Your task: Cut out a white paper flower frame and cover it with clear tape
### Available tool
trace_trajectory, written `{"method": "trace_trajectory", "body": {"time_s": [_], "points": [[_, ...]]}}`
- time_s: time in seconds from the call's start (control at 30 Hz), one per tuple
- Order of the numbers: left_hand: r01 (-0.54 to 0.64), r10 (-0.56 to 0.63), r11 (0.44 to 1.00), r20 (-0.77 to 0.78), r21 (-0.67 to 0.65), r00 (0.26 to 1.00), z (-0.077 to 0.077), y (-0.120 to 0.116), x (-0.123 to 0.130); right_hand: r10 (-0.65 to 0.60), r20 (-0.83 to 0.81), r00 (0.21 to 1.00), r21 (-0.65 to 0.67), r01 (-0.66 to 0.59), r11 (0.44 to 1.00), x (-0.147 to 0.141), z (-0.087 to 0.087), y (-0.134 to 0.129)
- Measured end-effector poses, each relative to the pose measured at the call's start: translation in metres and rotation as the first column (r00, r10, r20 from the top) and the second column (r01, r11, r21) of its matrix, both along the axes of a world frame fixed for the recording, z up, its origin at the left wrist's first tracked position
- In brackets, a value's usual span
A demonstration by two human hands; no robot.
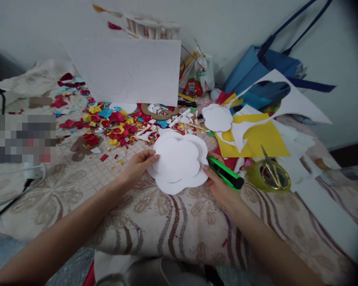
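Note:
Several white flower-shaped cutouts (178, 159), of differing sizes, lie stacked in front of me over the patterned tablecloth. My left hand (144, 161) pinches the left edge of the stack between thumb and fingers. At the opposite edge, my right hand (216, 178) has its thumb on the largest cutout. That same hand is closed around a green utility knife (226, 172), which slants down to the right. Whether the blade is out cannot be seen. Another white scalloped cutout (217, 118) rests beyond the stack, to the right.
Red, yellow and blue paper scraps (119, 123) litter the cloth (74, 206). A white board (131, 71) stands behind them. To the right are gold-handled scissors (273, 172) on a tape roll (255, 174), a yellow sheet (256, 139) and a blue bag (247, 71). Cables (18, 194) run at left.

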State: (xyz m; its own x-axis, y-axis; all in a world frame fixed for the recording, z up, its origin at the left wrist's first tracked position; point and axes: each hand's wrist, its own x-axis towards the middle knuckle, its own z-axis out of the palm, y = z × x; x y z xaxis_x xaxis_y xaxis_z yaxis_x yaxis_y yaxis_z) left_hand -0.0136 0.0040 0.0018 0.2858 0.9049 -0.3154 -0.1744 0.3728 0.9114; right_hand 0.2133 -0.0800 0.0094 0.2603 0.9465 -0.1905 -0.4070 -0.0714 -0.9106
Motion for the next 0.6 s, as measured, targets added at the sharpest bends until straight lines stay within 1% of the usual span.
{"method": "trace_trajectory", "body": {"time_s": [0.1,0.17,0.33,0.47,0.6], "points": [[-0.055,0.059,0.997,0.082,-0.048,0.995,0.0,0.001,0.002,0.087,0.005,0.996,0.01,-0.087,0.996,-0.002,-0.001,-0.002],[-0.072,0.077,0.996,0.1,-0.057,0.992,-0.002,0.002,0.002,0.111,0.029,0.993,0.007,-0.111,0.994,-0.005,-0.003,-0.003],[-0.06,0.066,0.996,0.091,-0.06,0.994,-0.005,0.002,0.003,0.036,0.115,0.993,0.053,-0.043,0.998,-0.009,-0.008,-0.003],[-0.063,0.071,0.994,0.095,-0.085,0.993,-0.004,0.002,0.003,0.027,0.154,0.988,0.068,-0.038,0.997,-0.008,-0.014,0.0],[-0.087,0.104,0.991,0.173,-0.101,0.979,0.0,0.004,0.001,-0.005,0.17,0.985,0.063,-0.006,0.998,-0.004,-0.019,0.001]]}}
